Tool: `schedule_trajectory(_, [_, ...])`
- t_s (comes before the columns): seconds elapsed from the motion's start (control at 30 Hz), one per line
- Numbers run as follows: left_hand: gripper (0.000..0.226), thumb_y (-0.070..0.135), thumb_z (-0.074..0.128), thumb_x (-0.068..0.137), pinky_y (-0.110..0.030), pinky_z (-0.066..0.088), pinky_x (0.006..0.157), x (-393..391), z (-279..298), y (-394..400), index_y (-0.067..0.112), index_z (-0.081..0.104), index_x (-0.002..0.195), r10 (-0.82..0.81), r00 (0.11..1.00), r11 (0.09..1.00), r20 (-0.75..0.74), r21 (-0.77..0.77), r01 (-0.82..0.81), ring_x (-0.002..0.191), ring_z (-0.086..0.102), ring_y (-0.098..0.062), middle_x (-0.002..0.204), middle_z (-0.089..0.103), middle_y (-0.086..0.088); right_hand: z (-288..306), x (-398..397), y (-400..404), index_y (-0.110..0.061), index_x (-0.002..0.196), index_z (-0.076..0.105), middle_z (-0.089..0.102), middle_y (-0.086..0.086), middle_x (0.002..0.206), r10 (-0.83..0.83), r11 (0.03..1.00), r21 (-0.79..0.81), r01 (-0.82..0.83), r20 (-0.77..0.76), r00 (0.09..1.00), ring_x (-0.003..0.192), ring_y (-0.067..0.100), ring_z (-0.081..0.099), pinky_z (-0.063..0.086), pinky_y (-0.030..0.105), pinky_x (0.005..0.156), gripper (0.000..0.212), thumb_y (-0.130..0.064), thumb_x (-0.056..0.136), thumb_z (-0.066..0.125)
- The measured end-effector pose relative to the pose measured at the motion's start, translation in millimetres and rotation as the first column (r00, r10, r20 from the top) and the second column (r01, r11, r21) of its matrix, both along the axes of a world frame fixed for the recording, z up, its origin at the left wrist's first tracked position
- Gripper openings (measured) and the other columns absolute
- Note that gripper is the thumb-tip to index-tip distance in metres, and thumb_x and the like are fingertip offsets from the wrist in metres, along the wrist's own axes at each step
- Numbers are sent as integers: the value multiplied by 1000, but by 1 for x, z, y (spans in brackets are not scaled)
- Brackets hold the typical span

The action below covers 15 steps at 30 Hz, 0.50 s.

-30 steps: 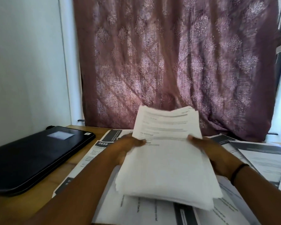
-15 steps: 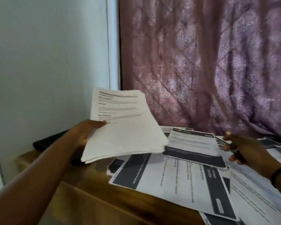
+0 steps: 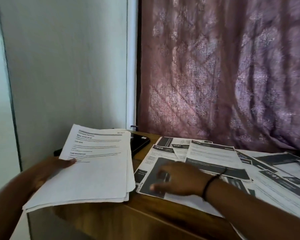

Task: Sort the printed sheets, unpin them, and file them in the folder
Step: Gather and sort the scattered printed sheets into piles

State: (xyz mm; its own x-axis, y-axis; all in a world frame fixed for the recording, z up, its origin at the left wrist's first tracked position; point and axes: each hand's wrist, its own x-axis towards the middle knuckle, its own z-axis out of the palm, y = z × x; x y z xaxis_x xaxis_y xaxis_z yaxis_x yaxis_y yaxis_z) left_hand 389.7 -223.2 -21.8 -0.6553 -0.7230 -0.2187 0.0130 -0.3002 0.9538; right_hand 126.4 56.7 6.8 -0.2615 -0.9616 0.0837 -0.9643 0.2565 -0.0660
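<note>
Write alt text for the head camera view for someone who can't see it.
A person's left hand holds a stack of printed sheets above a wooden table's corner, while the right hand reaches onto loose dark-banded sheets spread there. A black flat case and a mauve curtain sit behind.

Left edge of table (image 3: 97, 220): my left hand (image 3: 47, 172) holds the stack of sheets (image 3: 92, 170) above it.
Back-left corner: folder (image 3: 139, 142) behind the stack.
Right part: loose sheets (image 3: 215, 153) overlapping, my right hand (image 3: 177, 179) resting on them.
Behind table: curtain (image 3: 223, 75).

"2659" on a spread sheet (image 3: 158, 147)
</note>
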Motion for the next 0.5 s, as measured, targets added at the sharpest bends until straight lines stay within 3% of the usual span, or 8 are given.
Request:
schedule_trajectory(0.1, [51, 14, 61, 80, -64, 52, 78, -5, -5, 5, 11, 53, 131, -27, 1000, 998, 2, 55, 27, 94, 68, -43, 122, 63, -22, -24, 30, -20, -30, 130, 48, 53, 5, 131, 30, 998, 62, -29, -17, 999, 119, 28, 52, 43, 39, 93, 70, -79, 79, 43])
schedule_trajectory(0.2, [47, 11, 60, 77, -55, 58, 62, -18, -2, 14, 9, 55, 124, -50, 998, 997, -39, 64, 52, 81, 71, -41, 113, 68, -22, -33, 38, -20, -38, 135, 44, 50, -1, 140, 23, 999, 42, -28, 116, 993, 125, 26, 49, 41, 39, 99, 64, -75, 83, 43])
schedule_trajectory(0.33, [46, 10, 63, 80, -53, 58, 72, -43, 6, 31, 10, 55, 126, -99, 995, 995, 19, -15, 100, 91, 69, -41, 115, 67, -21, -21, 26, -2, -36, 134, 49, 54, -5, 138, 73, 996, -71, -56, 259, 963, 123, 20, 52, 42, 29, 98, 41, -47, 94, 51])
schedule_trajectory(0.4, [38, 8, 60, 86, -50, 57, 77, -59, 9, 40, 9, 57, 123, -133, 989, 989, 63, -57, 137, 98, 67, -41, 113, 69, -19, -16, 7, 7, -31, 124, 56, 60, -2, 131, 17, 991, -130, 11, 214, 977, 116, 21, 56, 44, 29, 91, 30, -35, 96, 50])
schedule_trajectory(0.5, [34, 3, 60, 86, -48, 54, 83, -78, 13, 52, 8, 59, 119, -173, 976, 970, 128, -152, 192, 101, 66, -37, 110, 70, -17, -8, -27, 32, -26, 116, 65, 63, -7, 124, -154, 980, -95, 176, 201, 967, 112, 14, 57, 42, 25, 90, 23, -31, 97, 52])
